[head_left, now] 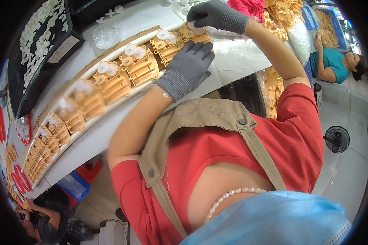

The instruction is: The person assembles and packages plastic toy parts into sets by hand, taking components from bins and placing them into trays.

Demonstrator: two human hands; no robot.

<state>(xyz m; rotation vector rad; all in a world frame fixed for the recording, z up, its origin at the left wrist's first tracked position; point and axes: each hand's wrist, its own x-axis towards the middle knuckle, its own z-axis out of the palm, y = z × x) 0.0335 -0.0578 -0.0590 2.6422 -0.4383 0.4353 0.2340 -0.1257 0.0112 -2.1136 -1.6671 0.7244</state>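
A row of peach-orange plastic housings with white gear wheels lies along a curved track between two pale rails. My left hand, in a grey glove, lies with its fingers stretched over the lower part of the housing at the right end, thumb out to the side. My gloved right hand is just above that housing's top, fingers bent and drawn together. A translucent white wheel sits directly under those fingers. Whatever they pinch is hidden from view.
At the left stands a black tray of small white parts. Beside it lies a clear plastic bag. Orange parts and pink cloth are piled beyond my right arm. Co-workers sit at far right and lower left.
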